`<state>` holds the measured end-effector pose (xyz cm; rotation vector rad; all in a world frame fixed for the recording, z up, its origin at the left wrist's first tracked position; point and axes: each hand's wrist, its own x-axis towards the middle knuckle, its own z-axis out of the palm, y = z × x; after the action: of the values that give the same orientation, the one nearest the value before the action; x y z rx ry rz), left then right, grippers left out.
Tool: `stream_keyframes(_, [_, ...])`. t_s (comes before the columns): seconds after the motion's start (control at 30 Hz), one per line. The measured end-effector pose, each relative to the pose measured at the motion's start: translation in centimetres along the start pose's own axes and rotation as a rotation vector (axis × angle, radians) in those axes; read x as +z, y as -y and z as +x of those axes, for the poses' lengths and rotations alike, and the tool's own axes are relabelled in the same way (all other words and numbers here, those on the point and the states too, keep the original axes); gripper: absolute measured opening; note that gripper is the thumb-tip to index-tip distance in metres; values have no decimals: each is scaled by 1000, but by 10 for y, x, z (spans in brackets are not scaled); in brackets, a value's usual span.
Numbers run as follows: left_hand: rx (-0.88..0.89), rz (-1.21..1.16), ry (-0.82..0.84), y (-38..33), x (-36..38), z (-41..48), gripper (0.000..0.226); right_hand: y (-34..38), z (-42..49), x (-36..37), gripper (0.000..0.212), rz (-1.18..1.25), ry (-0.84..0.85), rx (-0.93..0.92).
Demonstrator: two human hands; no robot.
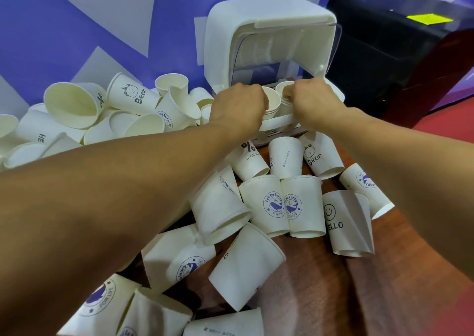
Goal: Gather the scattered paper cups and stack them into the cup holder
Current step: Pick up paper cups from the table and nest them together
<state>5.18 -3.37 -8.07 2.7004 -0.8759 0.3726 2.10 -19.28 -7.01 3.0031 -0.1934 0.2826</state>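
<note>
A white cup holder [269,14] with its lid flipped up stands at the back of the table. Two stacks of paper cups sit in it. My left hand [238,104] grips the left cup stack [272,100] at its rim. My right hand [311,99] is closed on the right cup stack [283,86]. Both hands rest at the holder's front edge [279,121]. Several white printed paper cups [272,204] lie scattered on the wooden table in front of the holder.
A pile of loose paper cups [102,112] lies at the left against the purple wall [64,27]. A black box [400,53] stands at the right of the holder. Brown table surface [320,284] shows at the lower right.
</note>
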Motion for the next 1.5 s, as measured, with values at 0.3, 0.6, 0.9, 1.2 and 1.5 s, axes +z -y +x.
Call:
stream_keyframes(0.3, [-18,-133,-9,0,-15,-10,41,4,-17,-15,33,29,-68,39])
stream_keyframes(0.6, [19,-49,-22,6,-104,-61,29,49,-73,-88,21,121,-304,-63])
stream_keyframes(0.9, [15,74,-50,26,-214,-177,24,137,-147,-160,30,246,-355,-259])
stream_keyframes(1.2, [-169,98,-54,56,-252,-292,24,225,-212,-176,31,298,-320,-388])
stream_keyframes(1.5, [-490,1,-118,99,-254,-403,22,303,-265,-158,30,369,-201,-513])
